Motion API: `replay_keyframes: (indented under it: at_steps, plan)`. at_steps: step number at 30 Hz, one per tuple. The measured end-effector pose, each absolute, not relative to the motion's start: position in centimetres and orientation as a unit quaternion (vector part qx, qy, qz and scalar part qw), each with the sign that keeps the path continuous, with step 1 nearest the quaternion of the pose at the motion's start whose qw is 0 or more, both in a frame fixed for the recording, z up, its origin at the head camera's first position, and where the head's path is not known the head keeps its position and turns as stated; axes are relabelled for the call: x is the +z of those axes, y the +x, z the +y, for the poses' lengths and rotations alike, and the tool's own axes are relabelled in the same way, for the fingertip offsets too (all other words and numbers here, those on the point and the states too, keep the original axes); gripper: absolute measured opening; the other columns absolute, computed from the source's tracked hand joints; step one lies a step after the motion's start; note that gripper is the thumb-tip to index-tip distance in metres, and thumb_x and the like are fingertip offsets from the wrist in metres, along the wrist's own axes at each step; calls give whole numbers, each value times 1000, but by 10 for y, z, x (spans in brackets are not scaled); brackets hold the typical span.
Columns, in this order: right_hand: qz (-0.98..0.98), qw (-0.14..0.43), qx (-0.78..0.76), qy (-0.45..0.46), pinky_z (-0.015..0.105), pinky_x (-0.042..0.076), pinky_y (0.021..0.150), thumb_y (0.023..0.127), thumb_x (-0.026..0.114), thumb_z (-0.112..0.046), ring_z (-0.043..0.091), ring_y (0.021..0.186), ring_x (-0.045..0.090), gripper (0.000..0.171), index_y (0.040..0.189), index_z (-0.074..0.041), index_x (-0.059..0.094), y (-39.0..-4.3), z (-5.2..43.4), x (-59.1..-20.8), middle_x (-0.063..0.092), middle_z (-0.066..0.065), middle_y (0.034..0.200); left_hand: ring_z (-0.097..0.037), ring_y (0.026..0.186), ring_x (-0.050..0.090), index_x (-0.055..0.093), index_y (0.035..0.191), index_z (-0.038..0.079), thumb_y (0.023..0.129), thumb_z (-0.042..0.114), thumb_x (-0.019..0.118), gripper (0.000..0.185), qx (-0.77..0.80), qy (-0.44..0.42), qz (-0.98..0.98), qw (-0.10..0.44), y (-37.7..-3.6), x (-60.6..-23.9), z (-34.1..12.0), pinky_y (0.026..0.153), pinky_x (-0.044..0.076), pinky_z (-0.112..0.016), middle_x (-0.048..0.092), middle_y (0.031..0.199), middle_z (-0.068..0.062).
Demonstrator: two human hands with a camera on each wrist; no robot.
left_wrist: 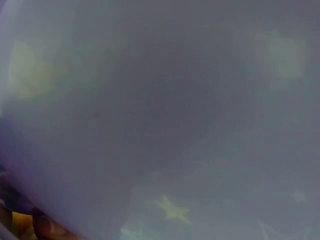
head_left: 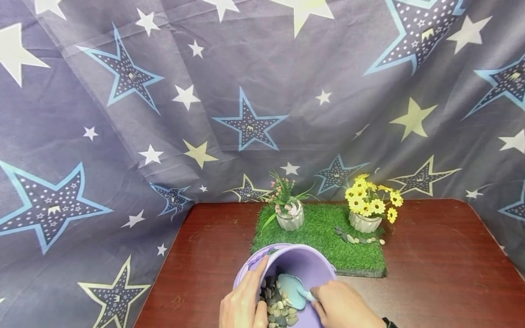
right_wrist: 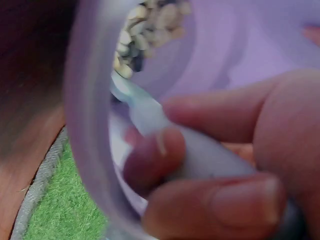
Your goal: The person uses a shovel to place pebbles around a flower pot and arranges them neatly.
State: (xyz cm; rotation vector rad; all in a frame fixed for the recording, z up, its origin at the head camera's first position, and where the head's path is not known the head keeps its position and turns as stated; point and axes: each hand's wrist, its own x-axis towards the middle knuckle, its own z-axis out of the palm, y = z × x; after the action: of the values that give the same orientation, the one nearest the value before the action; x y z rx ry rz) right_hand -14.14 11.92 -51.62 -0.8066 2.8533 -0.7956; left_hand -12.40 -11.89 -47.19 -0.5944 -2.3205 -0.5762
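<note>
A light purple bucket (head_left: 311, 262) leans with its mouth toward the head camera. My left hand (head_left: 242, 300) grips its rim on the left side, fingers along the edge. Inside lie grey and tan pebbles (head_left: 280, 312), gathered at the lower left. In my right hand (head_left: 344, 303) is a pale blue toy shovel (head_left: 291, 287), its blade inside the bucket against the pebbles. The right wrist view shows thumb and fingers wrapped around the shovel handle (right_wrist: 210, 155). The bucket's outer wall (left_wrist: 165, 110) fills most of the left wrist view, blurred, with fingertips at the lower left corner.
Behind the bucket, an artificial grass mat (head_left: 320, 255) lies on the red-brown table (head_left: 443, 273). On it stand a white pot of pink flowers (head_left: 290, 217) and one of yellow flowers (head_left: 365, 222). A short row of stones (head_left: 361, 239) runs along the mat's right side. A star-patterned cloth (head_left: 262, 68) hangs behind.
</note>
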Motion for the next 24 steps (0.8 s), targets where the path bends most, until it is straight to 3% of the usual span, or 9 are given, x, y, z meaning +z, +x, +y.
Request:
replay_keyframes:
  at_steps: [4,8,11,18,24]
  plan:
    - [898,119,-313,-287,23,42,58,94,71,-23,-2,56,43,24,71,-25,62,-143,126,-511,46,-19,62,-11,72,64,60,146,17,54,8,60,92,-221,-229,-888,331,-123,-470,-122,59,47,-26,75,113,7]
    - [877,164,-336,-302,21,43,59,94,69,-25,-3,57,44,25,70,-23,63,-142,127,-513,47,-18,63,-10,68,59,60,146,17,54,8,61,93,-215,-242,-887,331,-123,-470,-123,57,45,-25,74,109,7]
    - [871,170,-347,-303,21,43,62,95,68,-27,-3,60,45,23,73,-22,65,-141,131,-516,48,-20,66,-9,66,56,60,146,16,53,8,63,93,-206,-250,-887,328,-122,-470,-124,55,44,-24,74,107,7]
    - [851,177,-397,-296,23,44,66,100,63,-31,-6,68,49,18,91,-21,75,-138,146,-512,56,-23,75,-10,71,63,60,145,15,53,8,64,93,-202,-246,-887,334,-124,-471,-130,60,47,-26,75,108,4]
    - [869,140,-381,-283,22,44,62,98,66,-27,-7,65,48,13,96,-20,76,-137,152,-504,55,-23,73,-11,75,67,60,146,17,53,7,65,93,-199,-232,-893,332,-124,-470,-134,63,49,-26,76,113,3]
